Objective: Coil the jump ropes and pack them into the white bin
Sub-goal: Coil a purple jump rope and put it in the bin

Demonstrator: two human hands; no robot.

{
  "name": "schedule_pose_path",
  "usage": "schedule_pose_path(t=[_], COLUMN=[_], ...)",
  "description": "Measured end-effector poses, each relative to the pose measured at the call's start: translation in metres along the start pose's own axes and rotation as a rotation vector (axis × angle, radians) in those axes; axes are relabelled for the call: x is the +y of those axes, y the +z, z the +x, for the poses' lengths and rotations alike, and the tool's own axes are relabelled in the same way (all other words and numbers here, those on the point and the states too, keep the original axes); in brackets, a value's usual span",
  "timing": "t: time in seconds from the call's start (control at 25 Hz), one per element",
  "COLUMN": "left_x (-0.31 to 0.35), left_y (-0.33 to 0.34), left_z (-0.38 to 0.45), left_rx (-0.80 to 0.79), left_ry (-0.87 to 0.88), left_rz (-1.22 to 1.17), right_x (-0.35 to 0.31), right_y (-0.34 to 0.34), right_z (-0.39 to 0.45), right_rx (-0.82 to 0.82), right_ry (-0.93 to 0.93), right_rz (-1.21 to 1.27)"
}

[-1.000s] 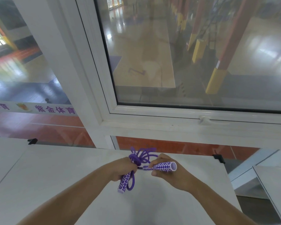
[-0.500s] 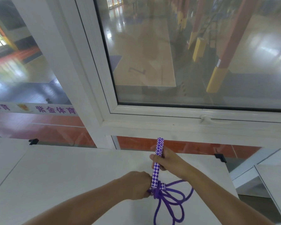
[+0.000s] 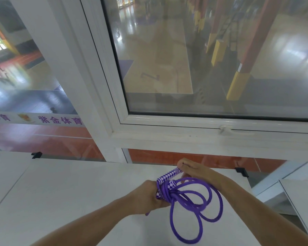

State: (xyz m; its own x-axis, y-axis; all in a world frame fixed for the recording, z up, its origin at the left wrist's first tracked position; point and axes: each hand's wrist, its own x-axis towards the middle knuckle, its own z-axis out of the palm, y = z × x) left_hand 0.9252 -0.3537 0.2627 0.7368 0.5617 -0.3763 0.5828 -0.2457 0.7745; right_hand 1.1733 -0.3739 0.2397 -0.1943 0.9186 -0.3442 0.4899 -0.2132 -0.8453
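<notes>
A purple jump rope (image 3: 199,205) with purple-and-white checkered handles hangs in several loose loops over the white table (image 3: 75,189). My left hand (image 3: 149,196) grips the gathered rope where it wraps round the handles. My right hand (image 3: 194,172) holds the far end of a checkered handle (image 3: 169,175), which slants up to the right. The loops fall toward me, below and right of both hands. No white bin is in view.
A large white-framed window (image 3: 167,132) rises just behind the table's far edge. A second white table (image 3: 302,192) stands to the right across a gap. Black clips (image 3: 241,171) sit at the table's far corners.
The handle in my right hand has tipped from upright to slanting right. The rope loops have swung wider and lower on the right. My left hand stays on the gathered rope.
</notes>
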Motion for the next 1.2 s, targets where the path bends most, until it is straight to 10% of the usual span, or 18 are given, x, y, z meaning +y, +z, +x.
schedule_pose_path(t=[0.24, 0.56, 0.72, 0.88, 1.2], left_x=[0.0, 0.001, -0.004, -0.02, -0.038], left_y=[0.001, -0.015, -0.012, 0.007, 0.036], left_z=[0.007, 0.001, 0.005, 0.008, 0.01], left_rx=[0.075, -0.224, -0.472, -0.42, -0.047], left_ry=[-0.103, -0.077, -0.243, -0.316, -0.258], left_rz=[-0.111, -0.193, 0.003, -0.067, -0.21], right_x=[0.023, 0.044, 0.039, 0.026, 0.007], right_y=[-0.001, 0.003, -0.005, -0.009, 0.019], right_z=[0.0, -0.007, -0.004, -0.006, -0.016], right_rx=[-0.005, 0.134, 0.442, 0.667, 0.682], right_ry=[-0.03, 0.033, -0.278, -0.361, 0.045], right_rz=[0.071, -0.033, -0.872, -1.117, -0.165])
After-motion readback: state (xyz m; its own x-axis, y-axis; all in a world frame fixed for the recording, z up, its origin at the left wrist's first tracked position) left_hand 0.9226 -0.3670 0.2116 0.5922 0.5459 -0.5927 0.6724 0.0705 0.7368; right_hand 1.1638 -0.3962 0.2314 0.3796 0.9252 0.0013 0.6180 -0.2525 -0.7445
